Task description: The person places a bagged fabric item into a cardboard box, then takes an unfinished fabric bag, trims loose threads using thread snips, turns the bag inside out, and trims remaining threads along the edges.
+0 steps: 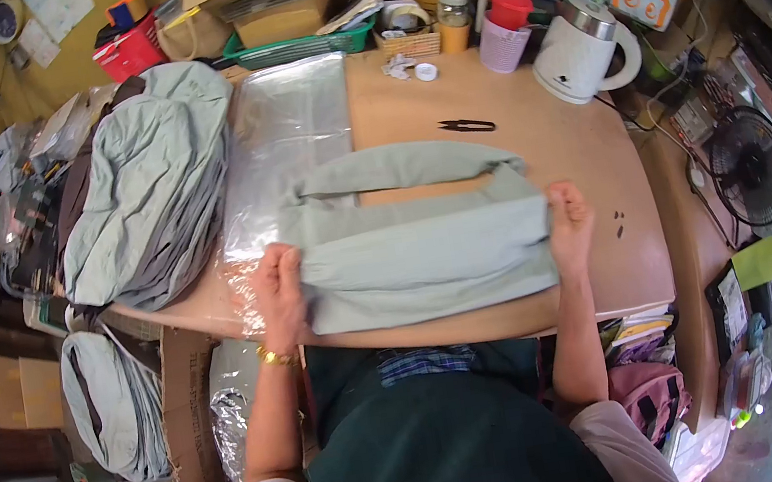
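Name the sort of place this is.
Probably a garment workroom: a pale grey-green cloth loop being held, a tall heap of similarly coloured cloth, and slim black thread snips on the tan tabletop suggest it.

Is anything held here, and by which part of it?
The cloth, by both ends: left grip at its left edge, right grip at its right edge.
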A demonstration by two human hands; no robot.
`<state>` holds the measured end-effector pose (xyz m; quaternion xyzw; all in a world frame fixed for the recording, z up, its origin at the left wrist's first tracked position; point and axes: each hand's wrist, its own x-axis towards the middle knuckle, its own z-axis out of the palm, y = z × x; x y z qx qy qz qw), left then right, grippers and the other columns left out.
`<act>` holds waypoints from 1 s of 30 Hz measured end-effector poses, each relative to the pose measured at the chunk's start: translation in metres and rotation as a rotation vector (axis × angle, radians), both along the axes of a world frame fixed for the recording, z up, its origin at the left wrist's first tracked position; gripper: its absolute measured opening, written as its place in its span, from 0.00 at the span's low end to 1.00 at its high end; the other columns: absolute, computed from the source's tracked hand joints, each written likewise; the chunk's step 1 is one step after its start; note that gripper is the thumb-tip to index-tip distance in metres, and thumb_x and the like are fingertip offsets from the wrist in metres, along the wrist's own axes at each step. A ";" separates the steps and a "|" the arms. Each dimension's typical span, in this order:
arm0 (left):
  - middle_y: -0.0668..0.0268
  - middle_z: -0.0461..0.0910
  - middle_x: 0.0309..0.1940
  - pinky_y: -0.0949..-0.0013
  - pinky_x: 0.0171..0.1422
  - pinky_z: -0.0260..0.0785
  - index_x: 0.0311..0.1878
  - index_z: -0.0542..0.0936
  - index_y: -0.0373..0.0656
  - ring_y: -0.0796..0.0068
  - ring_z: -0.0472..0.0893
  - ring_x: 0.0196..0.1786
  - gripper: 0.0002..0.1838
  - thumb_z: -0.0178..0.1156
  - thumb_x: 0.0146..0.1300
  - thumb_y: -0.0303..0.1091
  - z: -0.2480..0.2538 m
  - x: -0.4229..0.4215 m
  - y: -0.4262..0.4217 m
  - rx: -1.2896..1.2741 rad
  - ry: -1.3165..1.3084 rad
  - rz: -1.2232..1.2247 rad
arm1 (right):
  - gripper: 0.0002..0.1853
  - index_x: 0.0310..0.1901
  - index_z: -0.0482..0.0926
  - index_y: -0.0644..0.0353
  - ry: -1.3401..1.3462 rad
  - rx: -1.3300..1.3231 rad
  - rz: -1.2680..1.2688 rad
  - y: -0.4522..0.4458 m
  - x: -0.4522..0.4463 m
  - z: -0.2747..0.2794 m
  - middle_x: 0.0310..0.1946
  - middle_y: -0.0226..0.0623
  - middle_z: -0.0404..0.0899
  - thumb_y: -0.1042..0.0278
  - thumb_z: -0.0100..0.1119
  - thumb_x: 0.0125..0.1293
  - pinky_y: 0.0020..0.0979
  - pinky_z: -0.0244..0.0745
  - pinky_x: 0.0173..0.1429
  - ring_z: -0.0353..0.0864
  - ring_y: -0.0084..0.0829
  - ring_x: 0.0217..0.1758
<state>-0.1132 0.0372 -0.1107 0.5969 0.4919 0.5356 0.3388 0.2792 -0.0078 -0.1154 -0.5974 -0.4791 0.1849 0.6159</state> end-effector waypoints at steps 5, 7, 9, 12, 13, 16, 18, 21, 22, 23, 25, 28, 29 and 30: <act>0.75 0.72 0.31 0.78 0.41 0.63 0.43 0.74 0.40 0.85 0.69 0.36 0.11 0.55 0.75 0.38 -0.008 0.019 0.004 -0.174 -0.292 -0.156 | 0.07 0.45 0.77 0.62 -0.146 -0.107 -0.228 -0.010 0.006 -0.016 0.28 0.29 0.75 0.71 0.49 0.74 0.23 0.69 0.45 0.71 0.20 0.35; 0.75 0.71 0.33 0.78 0.44 0.64 0.48 0.72 0.40 0.85 0.70 0.38 0.11 0.61 0.71 0.36 0.003 0.007 -0.003 -0.222 -0.478 -0.262 | 0.08 0.49 0.75 0.61 -0.100 -0.075 -0.112 -0.026 0.004 0.004 0.28 0.27 0.74 0.73 0.52 0.71 0.23 0.68 0.45 0.70 0.20 0.33; 0.75 0.71 0.36 0.79 0.47 0.63 0.55 0.69 0.42 0.86 0.70 0.41 0.26 0.73 0.58 0.28 0.017 -0.012 -0.015 -0.180 -0.147 -0.612 | 0.12 0.52 0.74 0.60 -0.037 -0.007 0.101 -0.041 0.004 0.016 0.28 0.26 0.73 0.75 0.54 0.68 0.23 0.68 0.45 0.70 0.19 0.33; 0.77 0.72 0.32 0.80 0.44 0.65 0.51 0.75 0.40 0.88 0.70 0.37 0.28 0.79 0.48 0.24 0.029 -0.021 -0.027 -0.306 -0.058 -0.524 | 0.15 0.53 0.74 0.60 0.051 -0.069 0.354 -0.058 0.026 0.008 0.31 0.28 0.74 0.78 0.58 0.64 0.24 0.69 0.45 0.72 0.20 0.35; 0.78 0.72 0.30 0.81 0.42 0.65 0.49 0.77 0.40 0.89 0.71 0.35 0.25 0.78 0.49 0.24 0.030 -0.021 -0.029 -0.346 -0.049 -0.510 | 0.16 0.52 0.74 0.61 0.085 -0.185 0.429 -0.058 0.032 0.007 0.33 0.31 0.76 0.79 0.60 0.62 0.26 0.70 0.46 0.73 0.21 0.37; 0.78 0.74 0.28 0.83 0.39 0.65 0.50 0.79 0.37 0.90 0.72 0.32 0.17 0.71 0.58 0.23 0.028 -0.016 -0.027 -0.369 -0.201 -0.433 | 0.16 0.52 0.75 0.63 -0.314 -0.504 -0.197 -0.039 0.030 0.015 0.40 0.38 0.78 0.78 0.62 0.61 0.28 0.73 0.49 0.78 0.29 0.42; 0.73 0.80 0.33 0.81 0.44 0.69 0.55 0.78 0.34 0.87 0.77 0.37 0.15 0.62 0.66 0.23 0.021 -0.009 -0.020 -0.312 -0.185 -0.399 | 0.17 0.51 0.77 0.63 -0.558 -0.104 -0.244 -0.027 0.006 0.036 0.45 0.42 0.79 0.74 0.67 0.60 0.36 0.73 0.57 0.81 0.37 0.46; 0.68 0.82 0.37 0.75 0.50 0.72 0.56 0.78 0.35 0.81 0.79 0.42 0.16 0.62 0.65 0.24 0.048 0.018 -0.022 -0.014 0.179 -0.337 | 0.17 0.50 0.79 0.60 -0.808 0.072 0.173 -0.020 -0.135 0.102 0.45 0.42 0.80 0.71 0.69 0.58 0.49 0.62 0.69 0.81 0.41 0.46; 0.65 0.82 0.39 0.72 0.53 0.72 0.57 0.77 0.38 0.78 0.80 0.44 0.18 0.64 0.64 0.26 0.048 0.025 -0.026 -0.087 -0.022 -0.388 | 0.15 0.47 0.79 0.59 -0.833 0.065 0.295 -0.013 -0.152 0.100 0.41 0.40 0.81 0.70 0.69 0.58 0.52 0.59 0.71 0.81 0.39 0.44; 0.65 0.82 0.39 0.72 0.53 0.72 0.57 0.77 0.38 0.78 0.80 0.44 0.18 0.64 0.64 0.26 0.050 0.029 -0.030 -0.079 -0.024 -0.393 | 0.13 0.45 0.80 0.58 -0.850 0.053 0.420 -0.006 -0.169 0.098 0.37 0.39 0.81 0.69 0.69 0.58 0.54 0.56 0.73 0.81 0.38 0.42; 0.65 0.83 0.40 0.73 0.51 0.71 0.56 0.78 0.39 0.79 0.80 0.43 0.18 0.65 0.64 0.28 0.056 0.030 -0.035 0.179 0.036 -0.233 | 0.11 0.42 0.80 0.58 -0.845 0.003 0.549 0.007 -0.176 0.088 0.32 0.36 0.82 0.68 0.69 0.59 0.55 0.54 0.74 0.81 0.36 0.39; 0.65 0.82 0.32 0.71 0.46 0.71 0.45 0.81 0.38 0.74 0.80 0.37 0.09 0.66 0.64 0.30 0.034 0.011 -0.033 0.114 0.151 -0.197 | 0.06 0.33 0.79 0.57 -0.801 0.074 0.488 0.012 -0.176 0.083 0.21 0.32 0.78 0.66 0.66 0.63 0.51 0.57 0.71 0.78 0.35 0.30; 0.63 0.80 0.26 0.68 0.43 0.72 0.40 0.82 0.37 0.69 0.80 0.33 0.07 0.66 0.63 0.30 0.028 0.007 -0.034 0.016 0.061 -0.258 | 0.07 0.31 0.78 0.57 -0.747 0.024 0.501 0.010 -0.176 0.080 0.19 0.32 0.76 0.66 0.65 0.64 0.49 0.58 0.69 0.77 0.35 0.28; 0.63 0.77 0.20 0.68 0.37 0.70 0.31 0.80 0.35 0.67 0.78 0.28 0.09 0.66 0.63 0.31 0.030 0.012 -0.036 -0.003 0.000 -0.229 | 0.09 0.28 0.78 0.57 -0.694 -0.027 0.510 0.009 -0.177 0.077 0.17 0.32 0.75 0.66 0.63 0.66 0.48 0.60 0.68 0.76 0.36 0.26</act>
